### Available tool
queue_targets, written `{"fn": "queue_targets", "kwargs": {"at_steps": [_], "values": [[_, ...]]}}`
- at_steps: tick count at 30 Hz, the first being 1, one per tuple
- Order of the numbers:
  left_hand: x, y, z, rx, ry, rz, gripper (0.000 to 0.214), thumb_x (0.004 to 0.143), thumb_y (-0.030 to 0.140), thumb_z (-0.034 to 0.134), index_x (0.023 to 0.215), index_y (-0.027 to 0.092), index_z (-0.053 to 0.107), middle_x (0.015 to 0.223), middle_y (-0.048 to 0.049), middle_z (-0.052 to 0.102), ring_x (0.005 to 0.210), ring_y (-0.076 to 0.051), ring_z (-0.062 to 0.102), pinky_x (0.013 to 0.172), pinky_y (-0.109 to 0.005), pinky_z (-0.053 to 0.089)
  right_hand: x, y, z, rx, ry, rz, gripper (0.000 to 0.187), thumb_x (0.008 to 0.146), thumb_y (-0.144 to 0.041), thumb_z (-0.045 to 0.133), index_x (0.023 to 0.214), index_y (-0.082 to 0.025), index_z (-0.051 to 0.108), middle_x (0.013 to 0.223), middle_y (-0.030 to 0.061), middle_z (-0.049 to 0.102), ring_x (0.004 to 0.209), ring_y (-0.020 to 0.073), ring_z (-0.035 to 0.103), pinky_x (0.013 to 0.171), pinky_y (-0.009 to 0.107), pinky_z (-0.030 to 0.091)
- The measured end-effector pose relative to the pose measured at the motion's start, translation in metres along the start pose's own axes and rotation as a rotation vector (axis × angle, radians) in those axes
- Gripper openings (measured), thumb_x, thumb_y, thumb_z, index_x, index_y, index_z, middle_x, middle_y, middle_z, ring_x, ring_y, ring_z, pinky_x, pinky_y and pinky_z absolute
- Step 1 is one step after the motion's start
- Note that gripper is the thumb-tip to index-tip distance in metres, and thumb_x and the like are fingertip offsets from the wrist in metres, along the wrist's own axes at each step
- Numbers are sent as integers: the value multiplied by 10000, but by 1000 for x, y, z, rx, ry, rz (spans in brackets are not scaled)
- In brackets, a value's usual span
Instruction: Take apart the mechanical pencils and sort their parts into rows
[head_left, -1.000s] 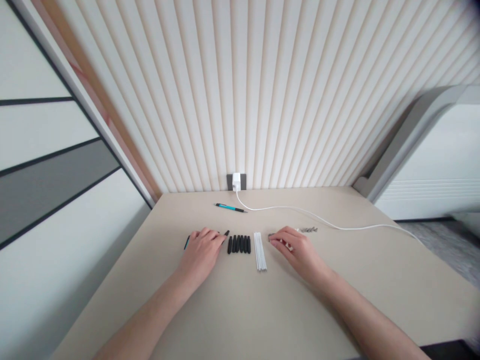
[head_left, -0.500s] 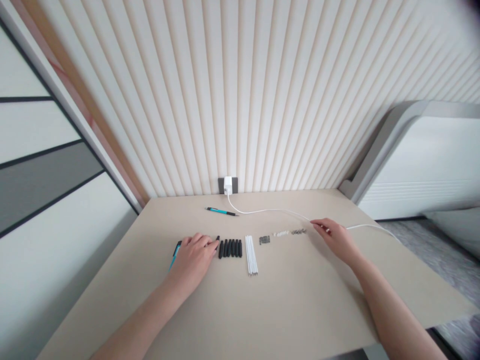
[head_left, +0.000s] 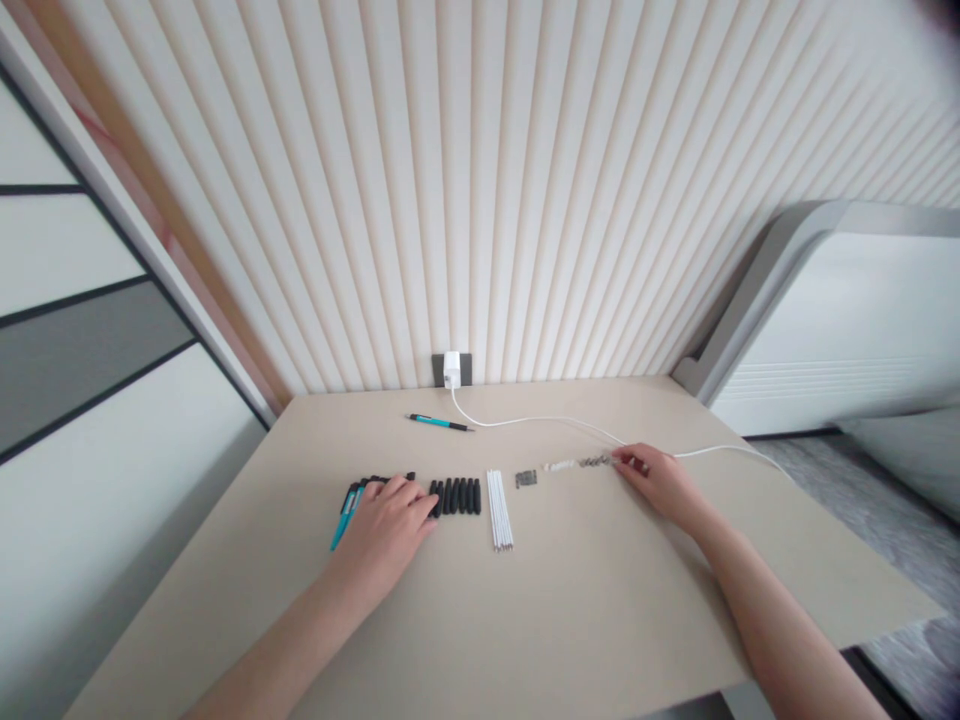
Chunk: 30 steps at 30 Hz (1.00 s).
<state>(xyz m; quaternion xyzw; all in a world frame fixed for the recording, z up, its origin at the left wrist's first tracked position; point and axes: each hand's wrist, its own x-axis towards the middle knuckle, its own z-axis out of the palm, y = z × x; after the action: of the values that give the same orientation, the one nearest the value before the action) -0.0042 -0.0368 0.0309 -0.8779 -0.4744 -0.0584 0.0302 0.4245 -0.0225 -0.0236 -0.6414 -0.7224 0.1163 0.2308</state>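
My left hand (head_left: pixel 384 527) lies flat with fingers spread on the beige table (head_left: pixel 570 600), its fingertips at a row of teal pen barrels (head_left: pixel 346 510) and next to several black pen grips (head_left: pixel 457 495). My right hand (head_left: pixel 656 480) is curled at the far right end of a row of small grey metal parts (head_left: pixel 596 462), fingertips pinched together on something too small to name. Between the hands lie a bundle of white refill tubes (head_left: pixel 499 508), a small dark cluster of tiny parts (head_left: pixel 526 479) and a line of small white pieces (head_left: pixel 559 466).
A finished teal pen (head_left: pixel 441 423) lies near the back of the table. A white charger (head_left: pixel 451 368) sits in the wall socket, and its cable (head_left: pixel 720 450) runs right across the table behind my right hand. A white and grey unit (head_left: pixel 847 320) stands at the right.
My right hand moved from the parts beside the white tubes out to the far right end of the row. My left hand slid back a little, uncovering the teal barrels.
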Motion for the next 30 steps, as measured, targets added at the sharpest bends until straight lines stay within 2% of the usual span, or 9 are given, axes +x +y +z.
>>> {"fn": "queue_targets", "kwargs": {"at_steps": [8, 14, 23, 25, 27, 30], "values": [[2, 0, 1, -1, -5, -22, 190, 875, 191, 620, 1058, 207, 670, 973, -49, 689, 973, -244, 567, 803, -373, 352, 2, -4, 1, 19, 5, -12, 249, 857, -308, 504, 1018, -203, 661, 922, 56, 685, 753, 182, 616, 716, 303, 475], [3, -1, 7, 9, 49, 14, 172, 895, 172, 580, 1024, 208, 687, 933, -46, 682, 940, -228, 573, 777, -353, 350, 2, -6, 1, 22, -4, -16, 254, 860, -295, 489, 1010, -196, 668, 932, 67, 687, 765, 187, 616, 727, 314, 478], [0, 2, 4, -14, 89, 22, 144, 882, 160, 584, 968, 198, 693, 905, -44, 670, 920, -231, 577, 773, -359, 356, 2, -9, 1, 44, -7, 17, 295, 848, -305, 501, 1080, -191, 644, 927, 66, 690, 757, 193, 614, 724, 330, 485], [0, 2, 5, -16, 88, 18, 133, 884, 188, 592, 972, 196, 691, 912, -45, 668, 919, -233, 576, 775, -364, 356, 0, -11, -1, 51, 28, 13, 299, 865, -332, 499, 1090, -192, 637, 911, 62, 679, 714, 181, 603, 693, 318, 486], [0, 3, 5, -12, 85, 17, 129, 886, 199, 593, 971, 195, 690, 917, -45, 665, 921, -235, 575, 781, -367, 358, -2, -21, -4, 46, 126, 7, 296, 900, -360, 476, 1087, -194, 636, 890, 61, 665, 679, 168, 588, 675, 307, 480], [0, 5, 4, 3, 72, 15, 129, 888, 174, 584, 958, 193, 691, 911, -46, 660, 926, -232, 576, 788, -365, 366, -1, -55, -5, 16, 282, -32, 298, 954, -373, 419, 1064, -201, 637, 886, 67, 655, 680, 163, 588, 693, 296, 474]]}}
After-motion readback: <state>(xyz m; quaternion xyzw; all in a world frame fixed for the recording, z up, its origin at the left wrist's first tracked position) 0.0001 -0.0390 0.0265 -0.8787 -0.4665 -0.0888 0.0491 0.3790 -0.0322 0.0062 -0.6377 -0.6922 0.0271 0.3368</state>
